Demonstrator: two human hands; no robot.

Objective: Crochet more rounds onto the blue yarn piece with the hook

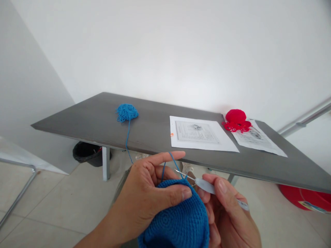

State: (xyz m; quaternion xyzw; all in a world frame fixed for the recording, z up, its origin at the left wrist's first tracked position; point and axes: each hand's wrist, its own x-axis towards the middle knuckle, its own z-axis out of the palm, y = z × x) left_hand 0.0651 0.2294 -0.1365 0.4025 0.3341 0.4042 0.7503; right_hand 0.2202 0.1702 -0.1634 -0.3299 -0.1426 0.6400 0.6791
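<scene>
A round blue crochet piece is pinched at its upper edge by my left hand, thumb in front. Blue yarn runs from a loose tangle of blue yarn on the table, over the raised left index finger and down to the edge of the piece. Between thumb and fingers, my right hand grips a crochet hook with a pale handle. Its metal tip points left, at the yarn and the loop on the edge. Other right fingers rest along the piece's right side.
On the grey table lie a printed sheet and, to its right, another printed sheet with red yarn on it. Below are a black bin at left and a red tub at right. A white wall stands behind.
</scene>
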